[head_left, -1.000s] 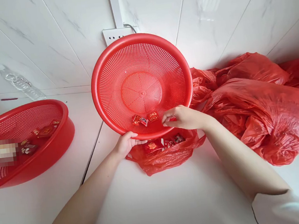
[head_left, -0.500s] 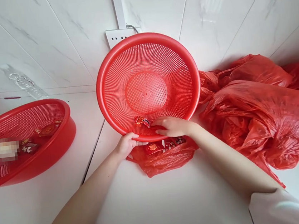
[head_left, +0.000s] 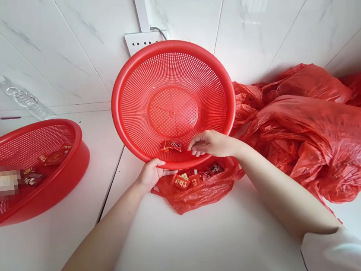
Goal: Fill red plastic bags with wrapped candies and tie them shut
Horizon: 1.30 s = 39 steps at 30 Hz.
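A round red mesh basket [head_left: 173, 110] is tilted toward me over an open red plastic bag [head_left: 203, 196]. My left hand [head_left: 152, 174] grips the basket's lower left rim, with the thumb on top and fingers beneath. Inside the basket, near the low edge, lie a few small wrapped packets [head_left: 171, 146]. Just right of them hovers my right hand [head_left: 208, 144], its fingers curled but apart, holding nothing visible. Several red wrapped pieces [head_left: 181, 181] show in the bag's mouth below the rim.
At the left a second red basket [head_left: 64, 179] holds wrapped pieces. A clear bottle [head_left: 28, 100] lies behind it. Bulky red plastic bags [head_left: 324, 136] fill the right side. A white socket strip [head_left: 143, 39] sits behind the middle basket, by the tiled wall.
My right hand has lifted slightly off the basket's lower side. More wrapped pieces show in the bag's mouth. The basket appears a little further left in view.
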Each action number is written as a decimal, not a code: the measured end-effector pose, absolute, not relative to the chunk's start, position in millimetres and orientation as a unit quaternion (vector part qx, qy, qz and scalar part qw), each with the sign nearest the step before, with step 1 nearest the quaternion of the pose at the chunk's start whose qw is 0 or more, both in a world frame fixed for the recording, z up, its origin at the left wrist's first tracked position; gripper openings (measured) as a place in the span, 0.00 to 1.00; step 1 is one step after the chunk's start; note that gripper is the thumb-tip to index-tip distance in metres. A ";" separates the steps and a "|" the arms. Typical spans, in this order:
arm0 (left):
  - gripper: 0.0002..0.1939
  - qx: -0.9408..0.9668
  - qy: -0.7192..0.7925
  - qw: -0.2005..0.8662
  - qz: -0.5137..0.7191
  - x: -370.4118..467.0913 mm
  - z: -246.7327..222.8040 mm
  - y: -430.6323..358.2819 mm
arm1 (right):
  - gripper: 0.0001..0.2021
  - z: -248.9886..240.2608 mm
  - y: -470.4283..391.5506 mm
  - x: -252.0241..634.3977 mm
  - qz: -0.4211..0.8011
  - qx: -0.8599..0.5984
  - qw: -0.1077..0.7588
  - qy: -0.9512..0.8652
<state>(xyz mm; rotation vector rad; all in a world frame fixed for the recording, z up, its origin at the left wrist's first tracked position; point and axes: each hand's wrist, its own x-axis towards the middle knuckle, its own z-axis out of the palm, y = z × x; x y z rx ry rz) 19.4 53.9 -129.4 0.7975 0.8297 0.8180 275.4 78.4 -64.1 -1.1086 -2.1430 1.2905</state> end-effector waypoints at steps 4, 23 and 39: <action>0.14 0.373 0.384 0.754 0.381 19.1 -128.8 53.5 | 0.10 -66.2 75.4 270.7 0.384 -0.362 0.199 -0.826; 0.15 0.416 0.411 0.727 0.362 22.5 -124.7 48.0 | 0.17 -104.6 80.2 248.9 0.273 -0.344 0.278 -0.855; 0.19 0.379 0.369 0.758 0.381 21.9 -124.5 50.5 | 0.13 -39.5 62.0 281.0 0.362 -0.334 0.120 -0.862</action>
